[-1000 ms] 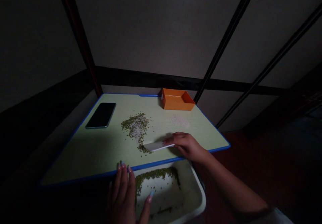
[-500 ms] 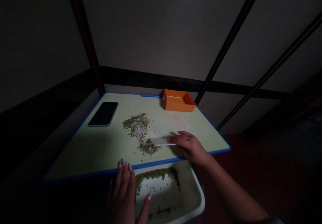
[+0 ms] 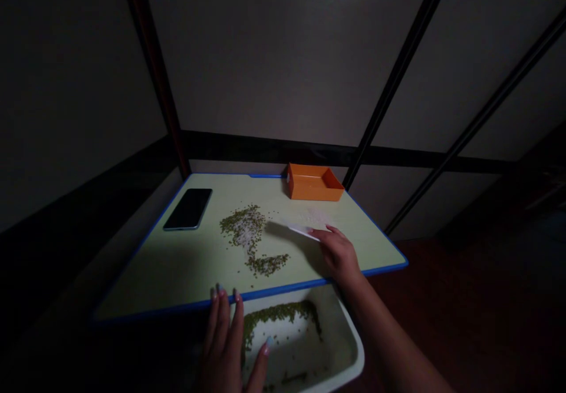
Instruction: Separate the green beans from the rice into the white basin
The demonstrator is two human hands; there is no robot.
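My right hand [image 3: 339, 253] pinches a thin white card [image 3: 303, 232], tilted above the pale board; its shadow falls to the left. Left of the card lies a pile of small green beans mixed with white grains [image 3: 245, 228]. A smaller strip of green beans [image 3: 267, 264] is nearer the front edge. Behind my right hand is a thin patch of white grains [image 3: 315, 215]. My left hand [image 3: 227, 343] is open, its fingertips at the board's front edge and its thumb over a white tub [image 3: 354, 346]. Green beans [image 3: 283, 311] line the tub's far inner side.
The pale tabletop [image 3: 172, 269] has a blue rim. At its back right stands an orange open box [image 3: 316, 192]. A black phone [image 3: 188, 208] lies at the left. Dark-framed panels [image 3: 283, 57] rise behind the table.
My right hand has lifted the card up and away from the smaller strip of beans, tilting it. My left hand stays at the board's edge. The whole view has shifted slightly.
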